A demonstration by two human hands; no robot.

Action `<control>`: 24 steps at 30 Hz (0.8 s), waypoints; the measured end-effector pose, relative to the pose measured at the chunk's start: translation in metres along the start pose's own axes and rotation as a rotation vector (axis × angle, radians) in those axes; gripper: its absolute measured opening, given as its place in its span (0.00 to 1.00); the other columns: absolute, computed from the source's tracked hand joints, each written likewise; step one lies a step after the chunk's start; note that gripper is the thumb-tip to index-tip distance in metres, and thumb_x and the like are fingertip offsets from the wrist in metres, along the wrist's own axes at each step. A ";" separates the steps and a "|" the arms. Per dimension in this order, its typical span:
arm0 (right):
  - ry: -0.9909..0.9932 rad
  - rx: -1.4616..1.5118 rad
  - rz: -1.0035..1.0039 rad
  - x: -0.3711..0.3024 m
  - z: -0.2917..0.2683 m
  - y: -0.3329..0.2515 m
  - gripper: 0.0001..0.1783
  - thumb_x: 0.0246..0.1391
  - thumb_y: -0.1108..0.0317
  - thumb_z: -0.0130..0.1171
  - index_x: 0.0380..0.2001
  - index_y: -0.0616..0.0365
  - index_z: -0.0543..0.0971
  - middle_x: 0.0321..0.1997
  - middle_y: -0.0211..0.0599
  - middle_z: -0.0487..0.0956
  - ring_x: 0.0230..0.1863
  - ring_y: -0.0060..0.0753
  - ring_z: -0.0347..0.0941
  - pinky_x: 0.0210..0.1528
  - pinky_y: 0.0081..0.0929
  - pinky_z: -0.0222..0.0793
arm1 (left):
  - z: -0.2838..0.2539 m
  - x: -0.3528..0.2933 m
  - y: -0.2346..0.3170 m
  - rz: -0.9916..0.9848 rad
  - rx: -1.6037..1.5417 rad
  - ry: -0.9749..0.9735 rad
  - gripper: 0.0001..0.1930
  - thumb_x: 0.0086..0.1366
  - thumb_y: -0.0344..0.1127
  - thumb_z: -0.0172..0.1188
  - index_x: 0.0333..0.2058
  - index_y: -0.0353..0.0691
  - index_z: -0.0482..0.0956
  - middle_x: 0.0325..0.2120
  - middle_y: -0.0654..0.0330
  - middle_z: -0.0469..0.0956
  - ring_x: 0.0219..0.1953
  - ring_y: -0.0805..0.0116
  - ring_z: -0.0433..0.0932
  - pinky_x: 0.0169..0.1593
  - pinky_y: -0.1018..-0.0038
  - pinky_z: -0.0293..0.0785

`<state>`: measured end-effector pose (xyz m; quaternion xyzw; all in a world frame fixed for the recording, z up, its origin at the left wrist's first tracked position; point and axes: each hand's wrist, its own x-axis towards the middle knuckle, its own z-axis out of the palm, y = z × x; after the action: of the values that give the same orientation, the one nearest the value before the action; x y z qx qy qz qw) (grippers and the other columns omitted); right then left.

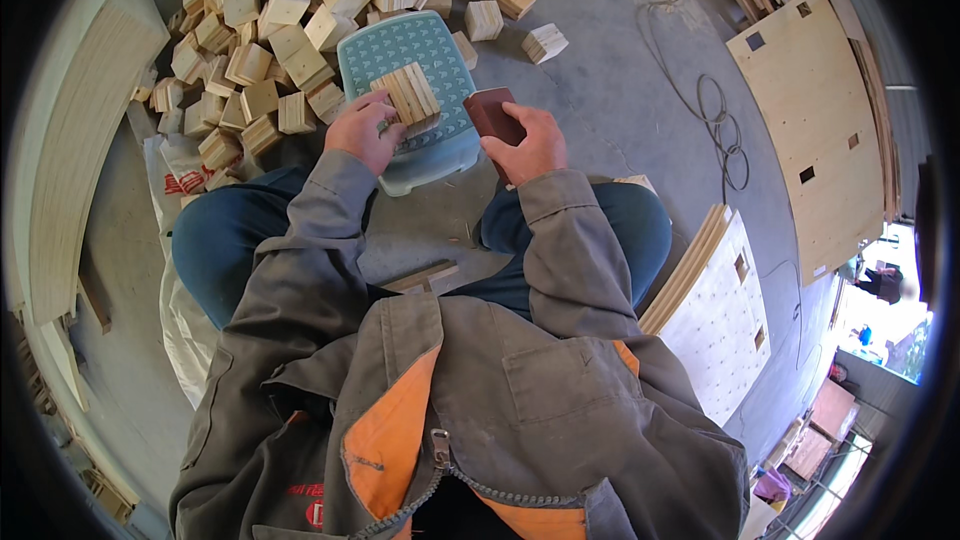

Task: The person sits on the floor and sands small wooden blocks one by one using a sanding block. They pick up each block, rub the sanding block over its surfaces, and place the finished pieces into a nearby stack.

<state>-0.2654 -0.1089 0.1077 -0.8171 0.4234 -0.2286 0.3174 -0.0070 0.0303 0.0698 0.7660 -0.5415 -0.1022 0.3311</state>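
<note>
While the left hand [362,130] presses its fingers closed against a wooden block [407,93], pinning it flat on a pale blue plastic stool [440,145], the right hand [527,145] is wrapped firmly around a dark reddish-brown sanding block [492,110], held just beside the stool's right edge and apart from the wood. The stool stands on the concrete floor [600,90] between the person's knees. Beyond it lies a big pile of similar wooden blocks [270,30], a few scattered loose to the right. Plywood panels [815,130] with cut-out slots lean at the right, and a thin cable [715,120] loops over the floor. The block sits near the stool's front edge under fingertip pressure only, so a hard stroke could likely skid it off, or scrape the left fingers.
</note>
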 end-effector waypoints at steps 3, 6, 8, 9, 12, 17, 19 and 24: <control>-0.007 -0.002 -0.005 0.000 0.001 0.001 0.36 0.44 0.58 0.79 0.57 0.63 0.84 0.58 0.51 0.84 0.63 0.52 0.76 0.69 0.42 0.71 | 0.004 -0.001 -0.001 0.011 0.023 0.017 0.13 0.61 0.35 0.75 0.42 0.38 0.86 0.59 0.49 0.83 0.57 0.48 0.84 0.60 0.60 0.80; -0.011 -0.010 -0.006 0.000 0.002 0.000 0.36 0.44 0.57 0.78 0.57 0.63 0.84 0.58 0.51 0.84 0.63 0.52 0.76 0.69 0.42 0.71 | 0.011 -0.004 -0.006 0.027 0.012 0.046 0.13 0.63 0.36 0.74 0.43 0.38 0.85 0.59 0.50 0.83 0.55 0.47 0.85 0.58 0.60 0.82; -0.013 -0.021 -0.009 0.000 0.003 0.000 0.36 0.44 0.57 0.78 0.57 0.63 0.84 0.58 0.51 0.84 0.63 0.53 0.76 0.70 0.43 0.70 | 0.015 -0.006 -0.009 0.047 0.020 0.063 0.13 0.63 0.36 0.74 0.43 0.38 0.85 0.59 0.49 0.83 0.55 0.46 0.85 0.57 0.59 0.83; -0.015 -0.029 -0.010 0.000 0.003 0.001 0.36 0.44 0.57 0.78 0.57 0.63 0.84 0.58 0.51 0.84 0.63 0.53 0.76 0.70 0.43 0.70 | 0.016 -0.006 -0.009 0.064 0.040 0.073 0.13 0.64 0.35 0.73 0.44 0.38 0.84 0.60 0.49 0.83 0.54 0.46 0.85 0.57 0.58 0.83; -0.024 -0.034 -0.006 -0.001 0.002 0.002 0.37 0.44 0.56 0.78 0.57 0.63 0.83 0.58 0.51 0.84 0.64 0.53 0.76 0.70 0.43 0.70 | 0.016 -0.008 -0.003 0.071 0.091 0.066 0.13 0.65 0.34 0.73 0.45 0.39 0.83 0.61 0.48 0.82 0.56 0.46 0.84 0.57 0.59 0.83; -0.032 -0.037 0.014 -0.001 0.003 0.002 0.38 0.45 0.56 0.78 0.59 0.62 0.83 0.59 0.52 0.83 0.64 0.53 0.75 0.70 0.43 0.70 | 0.020 -0.011 -0.002 0.101 0.159 0.097 0.12 0.66 0.33 0.71 0.46 0.39 0.82 0.60 0.48 0.82 0.55 0.46 0.84 0.57 0.59 0.83; -0.038 -0.034 0.016 0.000 0.003 0.005 0.38 0.45 0.56 0.78 0.59 0.62 0.82 0.59 0.52 0.83 0.64 0.53 0.75 0.70 0.43 0.70 | 0.022 -0.012 -0.002 0.109 0.165 0.100 0.11 0.67 0.33 0.69 0.46 0.38 0.82 0.60 0.48 0.82 0.55 0.46 0.85 0.57 0.58 0.83; -0.049 -0.031 0.019 -0.001 0.001 0.001 0.38 0.45 0.56 0.78 0.59 0.62 0.82 0.59 0.52 0.83 0.64 0.53 0.75 0.70 0.43 0.70 | 0.022 -0.005 -0.019 0.116 0.127 0.118 0.09 0.70 0.35 0.65 0.46 0.42 0.82 0.58 0.51 0.83 0.52 0.44 0.85 0.55 0.57 0.83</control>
<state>-0.2654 -0.1084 0.1061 -0.8233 0.4266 -0.1989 0.3173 -0.0056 0.0293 0.0399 0.7575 -0.5697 -0.0032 0.3188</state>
